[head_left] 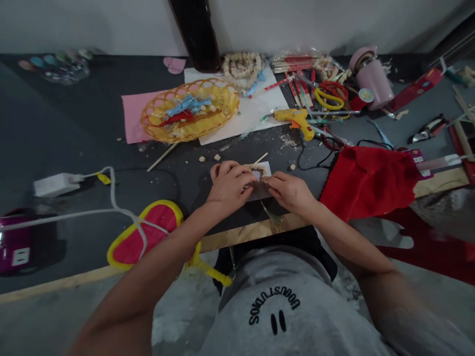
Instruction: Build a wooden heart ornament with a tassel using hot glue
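Observation:
A small ring of pale beads or wood pieces [259, 169] lies on a white card [267, 168] near the table's front edge. My left hand [230, 184] rests over the ring's left side, its fingers bent and closed round that part. On the right side, my right hand [290, 192] pinches the ring's edge between thumb and forefinger. A thin stick [261, 157] pokes out beyond the card. Greenish strands [272, 213] hang below the hands toward the wooden edge. What lies under my left fingers is partly hidden.
A yellow wicker basket [222, 116], a yellow glue gun [297, 118] and scissors [329, 99] lie farther back. Red cloth [371, 180] is on the right. A pink and yellow shape [154, 227], a white cable [113, 193] and a plug [57, 185] are on the left.

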`<state>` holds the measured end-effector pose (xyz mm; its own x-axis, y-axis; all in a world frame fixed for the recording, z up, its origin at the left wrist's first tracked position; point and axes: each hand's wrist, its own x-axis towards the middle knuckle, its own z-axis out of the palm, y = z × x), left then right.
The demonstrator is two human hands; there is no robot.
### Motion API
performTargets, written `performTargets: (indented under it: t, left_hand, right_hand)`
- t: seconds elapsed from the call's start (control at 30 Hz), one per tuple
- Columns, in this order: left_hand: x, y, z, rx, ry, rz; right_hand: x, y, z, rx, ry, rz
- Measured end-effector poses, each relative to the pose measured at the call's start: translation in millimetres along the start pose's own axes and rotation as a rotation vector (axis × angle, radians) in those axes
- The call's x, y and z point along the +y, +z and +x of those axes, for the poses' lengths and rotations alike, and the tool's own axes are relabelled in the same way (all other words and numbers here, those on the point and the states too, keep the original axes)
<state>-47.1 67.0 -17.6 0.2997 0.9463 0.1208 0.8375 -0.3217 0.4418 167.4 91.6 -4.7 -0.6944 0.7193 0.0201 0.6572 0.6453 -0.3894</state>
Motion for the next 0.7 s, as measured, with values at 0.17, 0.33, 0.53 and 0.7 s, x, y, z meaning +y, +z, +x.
performTargets:
  t: [0.17,0.33,0.53,0.7]
  left_hand:
    - [-3.5,-3.7,-4.1,0.009,-0.010,-0.001]
    - [-17.6,-10.9,-14.9,0.046,-0.021,-0.008]
    - [-29.6,1.6,-16.6,0.092,0.018,-0.103]
    - [-27.5,8.5,-13.5,0.102,-0.012,-0.123]
  right_hand:
    - [7.2,5.9,12.7,0.004,-0.040,0.019]
    - [11.6,6.2,13.6,0.029,-0.061,0.056]
    - [13.7,7.7,16.4,0.038,-0.076,0.097]
    - [9.8,7.0,16.7,0.051,-0.065,0.089]
